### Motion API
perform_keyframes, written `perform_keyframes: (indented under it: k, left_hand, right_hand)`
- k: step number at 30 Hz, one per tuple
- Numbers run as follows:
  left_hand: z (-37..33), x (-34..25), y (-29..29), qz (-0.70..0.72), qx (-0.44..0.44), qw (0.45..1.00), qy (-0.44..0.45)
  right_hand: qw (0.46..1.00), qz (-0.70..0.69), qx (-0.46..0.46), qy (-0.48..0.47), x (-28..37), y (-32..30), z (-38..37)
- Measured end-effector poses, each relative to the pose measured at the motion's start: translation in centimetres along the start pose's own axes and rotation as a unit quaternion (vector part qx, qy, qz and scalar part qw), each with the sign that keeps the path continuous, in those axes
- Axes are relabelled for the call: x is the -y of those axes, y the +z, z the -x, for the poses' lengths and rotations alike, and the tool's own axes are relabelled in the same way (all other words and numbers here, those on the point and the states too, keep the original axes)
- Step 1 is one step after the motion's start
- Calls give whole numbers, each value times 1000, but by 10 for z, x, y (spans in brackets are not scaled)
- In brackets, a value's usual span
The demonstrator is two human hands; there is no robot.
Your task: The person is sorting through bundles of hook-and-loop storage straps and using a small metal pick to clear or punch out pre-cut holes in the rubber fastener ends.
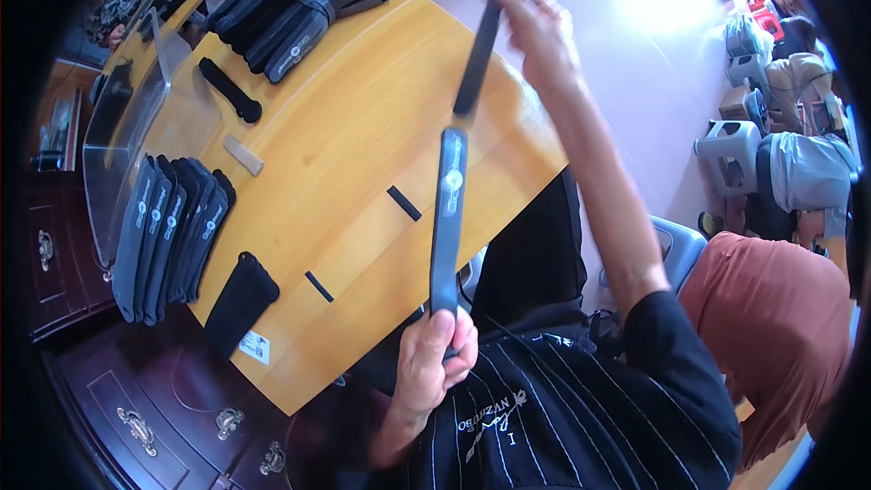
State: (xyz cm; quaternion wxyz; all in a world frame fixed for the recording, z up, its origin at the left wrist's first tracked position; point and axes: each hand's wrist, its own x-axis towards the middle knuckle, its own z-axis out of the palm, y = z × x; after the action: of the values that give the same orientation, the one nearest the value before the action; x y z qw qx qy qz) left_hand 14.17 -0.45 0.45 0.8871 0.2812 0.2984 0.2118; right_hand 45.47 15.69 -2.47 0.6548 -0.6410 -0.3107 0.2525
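My left hand (435, 354), low in front of my body, is closed around the lower end of a long dark grey strap (446, 218) with a pale printed mark. The strap stands nearly upright over the table's near edge. Raised to the upper right, my right hand (542, 32) grips a black strap length (481, 54), whose dark tip sticks out past the fingers. Motion blurs this hand a little. The two lengths meet nearly end to end at a blurred spot; I cannot tell whether they are joined. Below lie two short black strips (404, 203) on the wooden table (336, 145).
Stacks of folded dark straps lie at the far edge (299, 9) and left side (172, 236). Around them are a black folded piece (243, 304), another black strap (229, 91), a tan block (243, 155) and a clear panel (136, 127). Stools (730, 159) and seated people are at right.
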Motion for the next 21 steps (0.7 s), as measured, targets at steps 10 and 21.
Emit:
perform_keyframes:
  k: [10, 21]
  left_hand:
    - [21, 1, -37, 3, -88, 989, 118]
    - [20, 3, -52, -97, -52, 986, 127]
  right_hand:
    - [773, 424, -113, -458, 9, 30, -27]
    - [827, 450, 194, -277, -29, 113, 30]
